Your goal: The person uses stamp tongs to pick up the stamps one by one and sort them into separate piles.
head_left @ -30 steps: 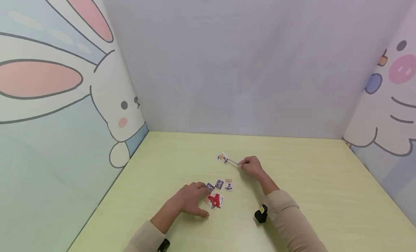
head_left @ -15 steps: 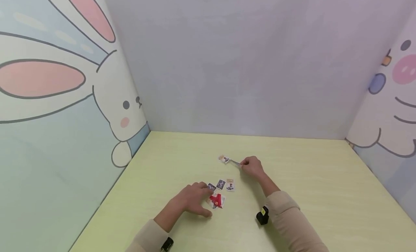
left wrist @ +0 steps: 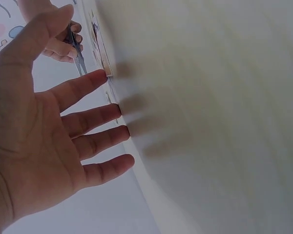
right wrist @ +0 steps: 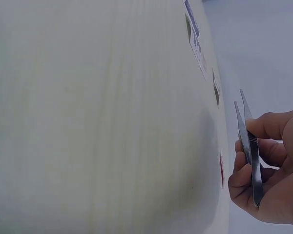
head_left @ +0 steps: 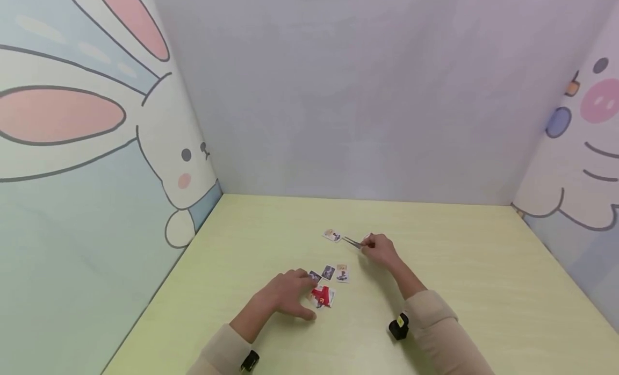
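My right hand [head_left: 379, 250] pinches steel tweezers [right wrist: 254, 165], whose two tips stand slightly apart with nothing between them. Just left of the tips, in the head view, a small printed stamp-like picture [head_left: 332, 235] lies on the table. My left hand [head_left: 290, 295] is spread low over the table, palm down, fingers straight and parted. Its fingertips are right at a dark-toned stamp-like piece [head_left: 314, 276], partly covered by them. Beside it lie another dark piece [head_left: 328, 272], a light one [head_left: 342, 273] and a small overlapping group with a red piece [head_left: 322, 296].
A further small piece [head_left: 368, 236] shows partly behind my right hand, with a red edge [right wrist: 222, 170] in the right wrist view. The pale yellow table [head_left: 459, 267] ends at a grey back wall [head_left: 338, 95], with cartoon-printed panels [head_left: 96, 214] on both sides.
The tweezers have drawn away to the right from the far stamp-like piece, and their tips have parted. That piece now lies on the table. The left hand keeps its place.
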`<state>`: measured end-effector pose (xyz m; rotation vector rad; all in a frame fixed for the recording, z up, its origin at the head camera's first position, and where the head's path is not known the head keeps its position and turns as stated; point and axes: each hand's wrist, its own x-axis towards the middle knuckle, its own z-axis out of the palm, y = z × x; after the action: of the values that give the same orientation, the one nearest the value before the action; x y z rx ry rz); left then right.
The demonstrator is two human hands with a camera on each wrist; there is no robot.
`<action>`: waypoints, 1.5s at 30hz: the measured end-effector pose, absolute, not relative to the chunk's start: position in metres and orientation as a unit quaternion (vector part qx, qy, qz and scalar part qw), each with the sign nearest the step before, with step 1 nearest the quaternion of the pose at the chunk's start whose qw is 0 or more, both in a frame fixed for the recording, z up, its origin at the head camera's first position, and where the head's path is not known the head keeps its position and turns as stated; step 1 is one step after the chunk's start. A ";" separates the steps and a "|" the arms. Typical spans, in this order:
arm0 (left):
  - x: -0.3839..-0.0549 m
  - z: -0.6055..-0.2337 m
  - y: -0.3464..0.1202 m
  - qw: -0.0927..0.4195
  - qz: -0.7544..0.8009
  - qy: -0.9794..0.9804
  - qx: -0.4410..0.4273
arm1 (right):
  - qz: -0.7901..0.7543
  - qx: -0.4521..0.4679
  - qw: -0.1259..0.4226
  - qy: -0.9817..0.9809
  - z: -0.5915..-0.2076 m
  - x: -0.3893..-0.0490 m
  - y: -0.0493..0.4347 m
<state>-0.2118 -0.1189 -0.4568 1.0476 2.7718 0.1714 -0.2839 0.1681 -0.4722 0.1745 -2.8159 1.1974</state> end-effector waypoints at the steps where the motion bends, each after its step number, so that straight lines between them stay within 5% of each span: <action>1: -0.212 -0.457 -0.119 0.089 0.058 0.931 0.349 | 0.389 0.066 0.040 -0.918 -0.472 -0.283 0.169; 25: -0.209 -0.459 -0.119 0.089 0.077 0.922 0.368 | 0.443 0.214 -0.105 -0.864 -0.472 -0.265 0.174; 45: -0.209 -0.455 -0.118 0.099 0.085 0.929 0.346 | 0.396 0.294 -0.135 -0.859 -0.471 -0.264 0.152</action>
<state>-0.2094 -0.1176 -0.4551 1.0239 2.7470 0.2520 -0.2639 0.1521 -0.4705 1.0134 -2.9587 1.3653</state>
